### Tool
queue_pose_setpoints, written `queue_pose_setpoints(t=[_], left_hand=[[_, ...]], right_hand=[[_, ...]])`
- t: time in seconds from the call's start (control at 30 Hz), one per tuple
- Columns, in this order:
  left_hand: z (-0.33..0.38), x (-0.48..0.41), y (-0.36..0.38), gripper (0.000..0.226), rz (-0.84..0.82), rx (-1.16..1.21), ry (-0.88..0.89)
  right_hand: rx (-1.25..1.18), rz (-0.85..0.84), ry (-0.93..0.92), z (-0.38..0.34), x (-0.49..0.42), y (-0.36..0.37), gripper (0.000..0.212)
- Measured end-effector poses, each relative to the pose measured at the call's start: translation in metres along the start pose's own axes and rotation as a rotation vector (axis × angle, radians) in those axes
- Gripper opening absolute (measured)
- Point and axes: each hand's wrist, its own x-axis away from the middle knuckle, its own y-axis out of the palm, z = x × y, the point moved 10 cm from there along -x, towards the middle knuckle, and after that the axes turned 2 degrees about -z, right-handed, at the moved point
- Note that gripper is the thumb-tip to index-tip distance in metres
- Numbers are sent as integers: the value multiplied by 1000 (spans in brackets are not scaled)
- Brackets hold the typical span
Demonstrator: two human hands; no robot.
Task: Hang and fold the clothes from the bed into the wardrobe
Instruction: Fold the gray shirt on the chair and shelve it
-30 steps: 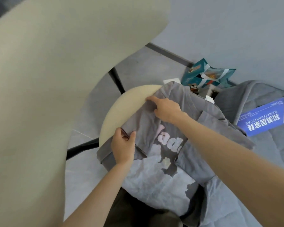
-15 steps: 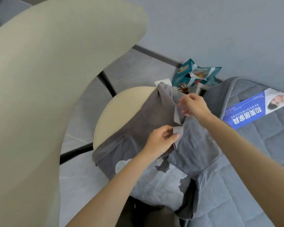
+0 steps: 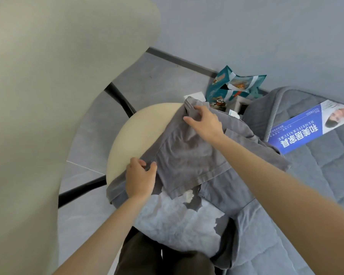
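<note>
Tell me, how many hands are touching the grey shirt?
2. The left hand pinches the grey T-shirt at its near edge over the cream seat; the right hand holds its far corner.

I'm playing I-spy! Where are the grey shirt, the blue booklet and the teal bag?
grey shirt (image 3: 189, 155), head view, the folded-over plain panel.
blue booklet (image 3: 298, 133), head view, its blue cover.
teal bag (image 3: 238, 84), head view, its crumpled front.
</note>
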Motion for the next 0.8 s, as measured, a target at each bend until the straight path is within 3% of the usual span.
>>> queue_pose_setpoints(t=[0.1, 0.17, 0.3, 0.43, 0.53, 0.63, 0.73, 0.8], left_hand=[[40, -3, -5, 42, 42, -220, 327], [66, -14, 6, 52, -7, -273, 421], [102, -42, 29, 49, -69, -328, 439], [110, -62, 31, 28, -88, -239, 422], [99, -78, 15, 22, -84, -102, 342], [72, -91, -2, 23, -68, -66, 219], [51, -94, -5, 32, -93, -56, 132], [50, -93, -3, 36, -114, -81, 118]], right_hand=[[25, 43, -5, -16, -18, 1, 53], [5, 60, 11, -19, -30, -1, 45], [-38, 76, 29, -22, -45, -8, 27], [-595, -13, 143, -22, -49, -10, 19], [-730, -34, 90, -28, -54, -12, 15], [-580, -38, 23, -29, -61, -8, 20], [-156, -95, 42, -18, -59, -2, 36], [92, -161, -18, -14, -51, 3, 24]])
